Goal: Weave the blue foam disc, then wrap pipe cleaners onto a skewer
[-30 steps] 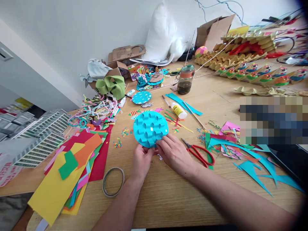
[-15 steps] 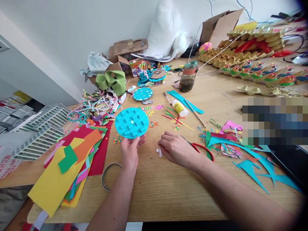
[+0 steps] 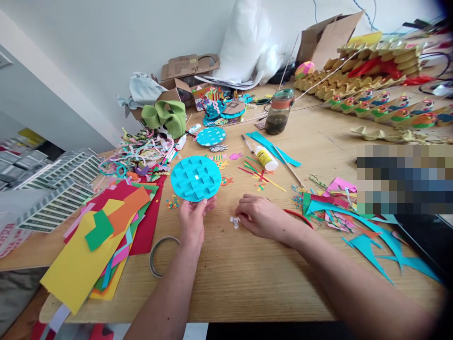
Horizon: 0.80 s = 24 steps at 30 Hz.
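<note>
My left hand grips the lower edge of a round blue paper disc, thumb on top and fingers behind. Curved flaps stand up in rows across the disc, and a small white square sits at its middle. My right hand rests low over the table with its fingers curled together. Its fingertips are at a few small white pieces; whether they pinch one is hidden. Partly behind the right wrist lie red-handled scissors. A roll of tape lies by the left forearm.
Coloured paper sheets are stacked at the left. Paper fish, thin paper strips and a glue bottle lie ahead. Blue offcuts spread at the right. Farther back stand a lidded jar and egg cartons.
The right hand has shifted and turned slightly at the white pieces, covering more of the scissors. The left hand still holds the disc; the whole view has moved a little.
</note>
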Available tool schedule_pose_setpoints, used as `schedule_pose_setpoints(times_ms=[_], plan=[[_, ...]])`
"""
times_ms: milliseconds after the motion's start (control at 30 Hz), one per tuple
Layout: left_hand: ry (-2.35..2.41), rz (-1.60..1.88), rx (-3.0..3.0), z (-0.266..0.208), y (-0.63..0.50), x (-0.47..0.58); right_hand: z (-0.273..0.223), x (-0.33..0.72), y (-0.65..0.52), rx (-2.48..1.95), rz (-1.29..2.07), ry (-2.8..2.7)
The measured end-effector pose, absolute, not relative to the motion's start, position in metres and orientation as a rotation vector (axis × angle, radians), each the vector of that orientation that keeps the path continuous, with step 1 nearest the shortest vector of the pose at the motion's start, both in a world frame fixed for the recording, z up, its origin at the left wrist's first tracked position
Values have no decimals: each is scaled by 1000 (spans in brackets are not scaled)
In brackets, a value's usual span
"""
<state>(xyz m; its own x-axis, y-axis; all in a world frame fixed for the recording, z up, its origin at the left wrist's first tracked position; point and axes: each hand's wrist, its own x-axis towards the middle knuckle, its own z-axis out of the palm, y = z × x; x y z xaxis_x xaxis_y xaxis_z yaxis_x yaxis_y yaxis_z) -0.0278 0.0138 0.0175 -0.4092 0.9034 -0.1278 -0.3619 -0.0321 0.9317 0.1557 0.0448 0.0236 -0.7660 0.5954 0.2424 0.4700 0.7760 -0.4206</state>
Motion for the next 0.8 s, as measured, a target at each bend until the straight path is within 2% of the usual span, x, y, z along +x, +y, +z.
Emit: schedule_pose_setpoints(times_ms=[200, 367, 533, 800], plan=[[1243, 1612, 673, 18, 13, -27, 27, 154, 45, -818, 580, -2416], [1215, 1539, 690, 22, 11, -24, 33, 156, 48, -1020, 654, -1886], [1121, 1451, 747, 24, 7, -24, 31, 164, 62, -1266, 1004, -1359], [1025, 1367, 785, 26, 5, -28, 29, 166, 67, -1120, 1424, -1183]])
